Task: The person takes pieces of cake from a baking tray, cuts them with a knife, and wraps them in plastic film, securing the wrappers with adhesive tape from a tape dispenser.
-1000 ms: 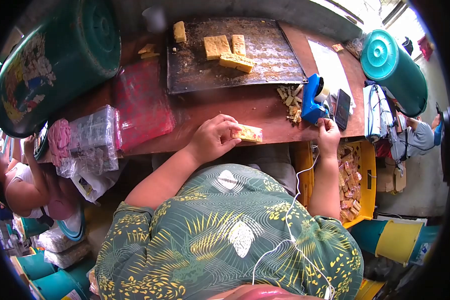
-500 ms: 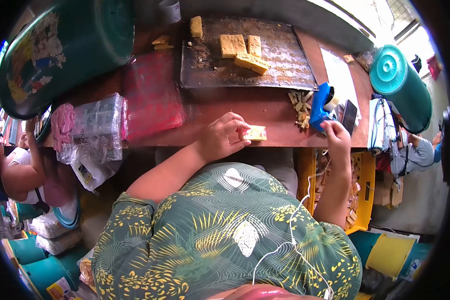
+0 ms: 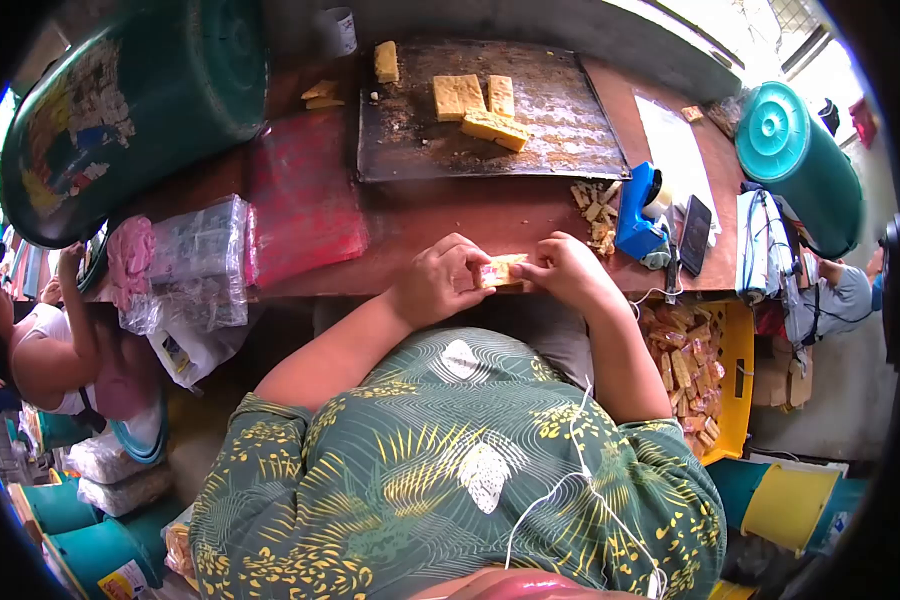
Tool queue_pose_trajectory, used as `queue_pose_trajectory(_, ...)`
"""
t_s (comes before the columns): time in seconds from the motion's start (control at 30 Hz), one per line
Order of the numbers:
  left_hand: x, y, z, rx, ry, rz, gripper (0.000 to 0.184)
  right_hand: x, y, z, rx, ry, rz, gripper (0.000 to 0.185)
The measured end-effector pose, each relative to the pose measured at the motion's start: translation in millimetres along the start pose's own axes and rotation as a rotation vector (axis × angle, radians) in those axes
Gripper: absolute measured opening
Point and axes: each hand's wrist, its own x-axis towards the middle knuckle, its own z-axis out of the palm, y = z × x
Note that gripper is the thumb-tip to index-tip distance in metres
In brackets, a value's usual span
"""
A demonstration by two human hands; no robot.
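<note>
Between both hands, just above the near edge of the table, is a plastic-wrapped slice of yellow cake [image 3: 503, 269] with red print. My left hand [image 3: 438, 280] pinches its left end between thumb and fingers. At the other end, my right hand [image 3: 574, 272] is closed, thumb against the wrapper. A blue tape dispenser [image 3: 634, 218] stands beyond my right hand, beside a heap of cake trimmings [image 3: 597, 215]. Farther back, the dark baking tray [image 3: 570, 150] carries several yellow cake blocks [image 3: 458, 97].
Red plastic sheets [image 3: 305, 200] and clear bags [image 3: 205, 250] lie left. A phone [image 3: 696, 234] rests right of the dispenser. Below the table at right, a yellow crate [image 3: 739, 370] holds many wrapped pieces. A large green drum [image 3: 170, 90] stands back left; another person [image 3: 55, 350] is at left.
My right hand has come left from the tape dispenser to the right end of the wrapped cake slice. My left hand still holds the other end.
</note>
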Motion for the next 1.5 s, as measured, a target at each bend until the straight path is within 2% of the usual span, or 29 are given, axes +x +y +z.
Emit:
queue_pose_trajectory(0.03, 3.4, -0.3, 1.4, -0.020, 0.002, 0.000, 0.042, -3.4, 11.8, 2.8, -0.016, 0.055, 0.019, 0.044)
queue_pose_trajectory(0.1, 11.1, 6.6, 4.3, -0.094, -0.007, 0.004, 0.041, -18.9, 17.9, 17.5, 0.195, 0.339, -0.432, 0.045)
queue_pose_trajectory(0.13, 14.4, 13.9, 4.7, -0.134, -0.016, 0.001, 0.041, -25.3, 12.3, 18.2, 0.296, 0.256, -0.555, 0.046)
queue_pose_trajectory(0.17, 20.2, 21.8, 5.7, -0.167, -0.061, 0.015, 0.041, -37.0, 5.2, 13.7, 0.217, 0.088, -0.415, 0.044)
queue_pose_trajectory(0.23, 40.2, 44.6, 3.9, -0.229, -0.153, 0.049, 0.039, -56.5, 2.3, -1.3, 0.158, 0.102, -0.297, 0.039)
queue_pose_trajectory(0.33, 74.5, 94.4, -26.2, -0.151, -0.157, 0.242, 0.032, -92.9, 41.2, -44.7, 0.464, 0.297, -0.012, 0.033)
queue_pose_trajectory(0.37, 84.9, 115.7, -42.8, -0.141, -0.170, 0.287, 0.030, -118.1, 27.3, -88.9, 0.445, 0.335, 0.143, 0.031)
queue_pose_trajectory(0.4, 95.4, 142.9, -64.1, -0.194, -0.220, 0.299, 0.029, -141.0, 14.0, -122.7, 0.074, 0.377, 0.251, 0.029)
queue_pose_trajectory(0.43, 102.7, 166.0, -80.4, -0.197, -0.234, 0.334, 0.029, -161.5, 36.0, -144.3, -0.092, 0.373, 0.330, 0.032)
queue_pose_trajectory(0.5, 107.8, 203.3, -110.3, -0.155, -0.295, 0.425, 0.029, -197.5, 74.6, -168.7, -0.445, 0.552, 0.242, 0.037)
queue_pose_trajectory(0.53, 108.9, 217.2, -122.3, -0.111, -0.332, 0.484, 0.029, -199.3, 69.4, -176.5, -0.389, 0.618, 0.391, 0.036)
queue_pose_trajectory(0.57, 105.8, 224.3, -130.8, -0.066, -0.366, 0.529, 0.029, -203.2, 62.2, -178.2, -0.346, 0.692, 0.405, 0.036)
queue_pose_trajectory(0.63, 104.6, 235.4, -144.8, 0.013, -0.426, 0.592, 0.028, -195.3, 62.6, -174.0, -0.422, 0.729, 0.115, 0.037)
queue_pose_trajectory(0.67, 100.7, 236.7, -149.5, 0.056, -0.455, 0.620, 0.028, -184.5, 39.3, -166.1, -0.197, 0.688, 0.127, 0.038)
queue_pose_trajectory(0.7, 97.4, 238.8, -152.3, 0.087, -0.476, 0.636, 0.028, -176.4, 24.6, -164.4, -0.257, 0.609, 0.001, 0.041)
queue_pose_trajectory(0.77, 91.7, 238.6, -155.9, 0.135, -0.492, 0.643, 0.028, -165.7, 3.6, -162.6, -0.133, 0.506, -0.165, 0.044)
queue_pose_trajectory(0.87, 86.5, 238.4, -161.0, 0.171, -0.490, 0.641, 0.029, -179.3, -20.4, -191.0, -0.289, 0.570, -0.340, 0.054)
queue_pose_trajectory(0.93, 82.6, 241.0, -163.3, 0.196, -0.489, 0.641, 0.029, -188.1, -5.2, -214.1, -0.047, 0.785, -0.719, 0.052)
queue_pose_trajectory(0.97, 80.0, 243.6, -166.0, 0.205, -0.480, 0.630, 0.029, -191.0, -1.0, -224.6, 0.013, 0.840, -0.837, 0.051)
queue_pose_trajectory(1.03, 74.8, 249.5, -170.0, 0.225, -0.464, 0.622, 0.029, -185.9, -6.0, -227.6, -0.054, 0.827, -0.858, 0.049)
queue_pose_trajectory(1.23, 71.4, 258.8, -172.9, 0.261, -0.448, 0.619, 0.031, -154.4, -30.6, -209.0, -0.360, 0.526, -0.739, 0.045)
queue_pose_trajectory(1.33, 75.7, 265.9, -172.1, 0.280, -0.491, 0.611, 0.032, -148.3, -30.0, -207.0, -0.375, 0.469, -0.714, 0.042)
queue_pose_trajectory(1.5, 78.7, 266.2, -169.5, 0.266, -0.448, 0.624, 0.034, -135.3, -36.1, -207.5, -0.376, 0.391, -0.679, 0.039)
